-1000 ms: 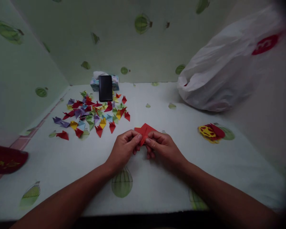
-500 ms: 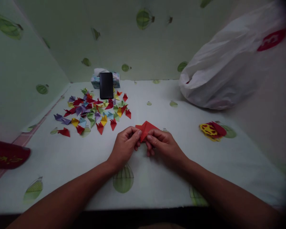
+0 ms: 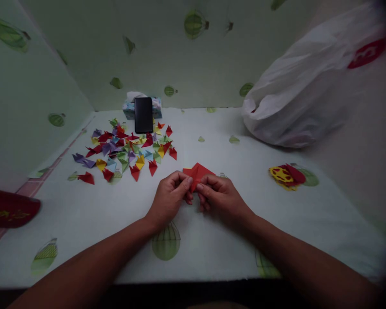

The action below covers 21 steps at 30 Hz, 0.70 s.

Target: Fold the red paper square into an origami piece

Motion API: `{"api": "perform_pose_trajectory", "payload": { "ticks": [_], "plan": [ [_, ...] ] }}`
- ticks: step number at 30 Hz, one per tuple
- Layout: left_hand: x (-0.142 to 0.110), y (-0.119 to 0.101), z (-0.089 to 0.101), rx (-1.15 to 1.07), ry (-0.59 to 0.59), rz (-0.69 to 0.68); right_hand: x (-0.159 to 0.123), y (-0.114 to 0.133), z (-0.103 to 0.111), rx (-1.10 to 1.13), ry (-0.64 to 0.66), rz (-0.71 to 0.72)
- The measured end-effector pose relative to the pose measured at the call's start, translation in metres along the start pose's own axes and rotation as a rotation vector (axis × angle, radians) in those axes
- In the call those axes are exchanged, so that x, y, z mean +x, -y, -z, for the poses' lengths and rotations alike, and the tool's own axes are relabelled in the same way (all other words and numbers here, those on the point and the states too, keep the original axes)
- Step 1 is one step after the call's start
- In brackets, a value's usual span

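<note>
A partly folded piece of red origami paper (image 3: 198, 171) is held between my hands just above the middle of the table. My left hand (image 3: 171, 193) pinches its left lower edge between thumb and fingers. On the other side my right hand (image 3: 221, 195) grips the right lower edge, thumb on top. The fingertips of both hands come close together at the paper's lower point and partly hide it. Several small folded paper pieces (image 3: 128, 150) in red, purple, green, yellow and blue lie scattered to the left, beyond my left hand.
A black phone (image 3: 143, 116) leans against a tissue box (image 3: 128, 109) at the back. To the right lie yellow and red cut-out pieces (image 3: 286, 176). A large white plastic bag (image 3: 292, 98) bulges over the back right. At the left edge is a dark red object (image 3: 13, 208) with gold writing.
My fingers have shifted slightly at the lower point of the red paper, with the right thumb a little lower and further left. Everything else stays in place.
</note>
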State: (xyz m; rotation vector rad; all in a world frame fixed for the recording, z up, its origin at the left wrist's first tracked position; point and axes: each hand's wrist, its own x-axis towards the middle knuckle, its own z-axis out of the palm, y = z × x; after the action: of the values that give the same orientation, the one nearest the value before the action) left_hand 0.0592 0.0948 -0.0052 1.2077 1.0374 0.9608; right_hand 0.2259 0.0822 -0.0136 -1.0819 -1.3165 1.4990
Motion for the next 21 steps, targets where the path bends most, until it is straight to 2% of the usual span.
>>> {"api": "perform_pose_trajectory", "payload": {
  "ticks": [8,14,16,21],
  "plan": [
    [-0.0024,0.0012,-0.0026,-0.032,0.023,-0.013,-0.0006,-0.0001,-0.0037,-0.047,-0.061,-0.027],
    [-0.0002,-0.0023,-0.0002,0.004,0.056,0.007,-0.0009,0.0023,0.0001,-0.019,0.019,0.020],
    [-0.0001,-0.0038,-0.0003,-0.005,0.104,0.024,-0.0004,0.0037,0.0025,0.005,0.005,0.048],
    [-0.0011,-0.0017,-0.0025,0.013,0.234,0.096,0.0011,0.0030,0.0061,0.018,-0.026,0.008]
  ]
}}
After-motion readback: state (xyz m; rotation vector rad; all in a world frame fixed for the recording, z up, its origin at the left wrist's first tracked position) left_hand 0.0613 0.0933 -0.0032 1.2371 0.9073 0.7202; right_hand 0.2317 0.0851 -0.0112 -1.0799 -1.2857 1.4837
